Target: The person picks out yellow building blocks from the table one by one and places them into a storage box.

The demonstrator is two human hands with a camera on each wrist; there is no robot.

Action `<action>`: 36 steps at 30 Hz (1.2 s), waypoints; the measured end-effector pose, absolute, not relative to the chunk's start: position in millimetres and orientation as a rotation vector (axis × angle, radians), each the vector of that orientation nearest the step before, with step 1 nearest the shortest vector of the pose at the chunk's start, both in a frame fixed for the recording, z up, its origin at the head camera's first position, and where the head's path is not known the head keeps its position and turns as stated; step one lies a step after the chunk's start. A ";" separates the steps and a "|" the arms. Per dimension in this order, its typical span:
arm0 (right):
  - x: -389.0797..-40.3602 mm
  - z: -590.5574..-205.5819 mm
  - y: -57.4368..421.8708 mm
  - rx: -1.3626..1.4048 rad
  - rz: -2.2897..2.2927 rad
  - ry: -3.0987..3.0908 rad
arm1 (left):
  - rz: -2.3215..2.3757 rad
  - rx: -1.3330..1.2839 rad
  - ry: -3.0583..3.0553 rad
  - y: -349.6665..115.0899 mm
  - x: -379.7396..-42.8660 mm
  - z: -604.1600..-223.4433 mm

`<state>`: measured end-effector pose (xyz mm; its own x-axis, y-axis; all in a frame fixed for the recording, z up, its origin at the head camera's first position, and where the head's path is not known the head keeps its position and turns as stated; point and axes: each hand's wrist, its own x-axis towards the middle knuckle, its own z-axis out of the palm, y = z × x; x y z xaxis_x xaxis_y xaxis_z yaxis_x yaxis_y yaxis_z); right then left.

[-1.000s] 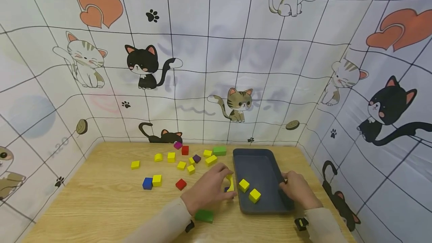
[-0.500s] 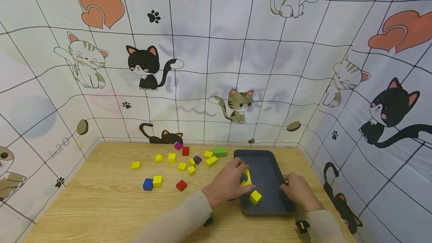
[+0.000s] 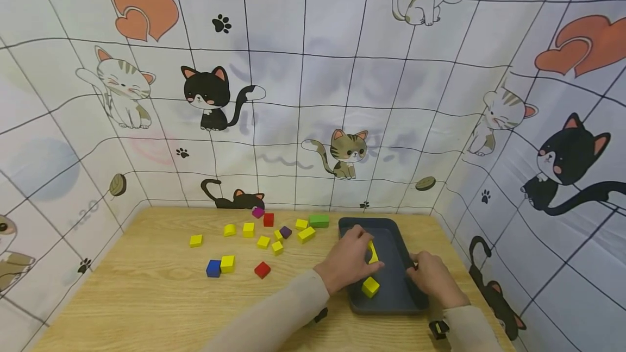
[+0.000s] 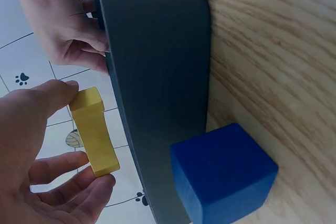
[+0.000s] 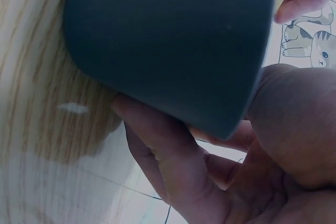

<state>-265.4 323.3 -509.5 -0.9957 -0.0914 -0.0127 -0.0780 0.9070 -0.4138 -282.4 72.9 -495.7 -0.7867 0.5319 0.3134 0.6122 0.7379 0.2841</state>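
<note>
My left hand [image 3: 349,258] pinches a yellow arch block [image 4: 95,135] between thumb and fingers, above the dark grey tray [image 3: 391,299]. In the head view the hand covers part of that block. One yellow cube [image 3: 370,287] lies in the tray just below the hand. My right hand [image 3: 434,277] grips the tray's right rim, with the thumb on top and fingers under the wall in the right wrist view. A blue block [image 4: 226,174] sits on the table close to the tray's side in the left wrist view; my left arm hides it in the head view.
Several yellow blocks [image 3: 249,230] are scattered over the table's back left, among red [image 3: 262,270], purple [image 3: 258,212] and green [image 3: 319,221] ones. A blue cube [image 3: 213,268] touches a yellow cube [image 3: 227,263]. A cat-print cloth [image 3: 274,151] hangs behind the table.
My left hand has carried the yellow arch block rightward from beside the tray to over it, and now blocks sight of one yellow cube inside. The right hand has kept its grip.
</note>
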 end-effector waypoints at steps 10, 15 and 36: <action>-263.6 -510.3 322.7 -0.128 -0.694 3.031 | -0.528 -0.846 -2.816 76.1 -287.8 -501.6; -263.0 -511.5 323.1 -0.133 -0.706 3.027 | -0.561 -0.823 -2.849 70.2 -289.8 -504.4; -264.1 -513.6 324.6 -0.143 -0.677 3.054 | -0.571 -0.664 -2.790 6.2 -304.8 -505.2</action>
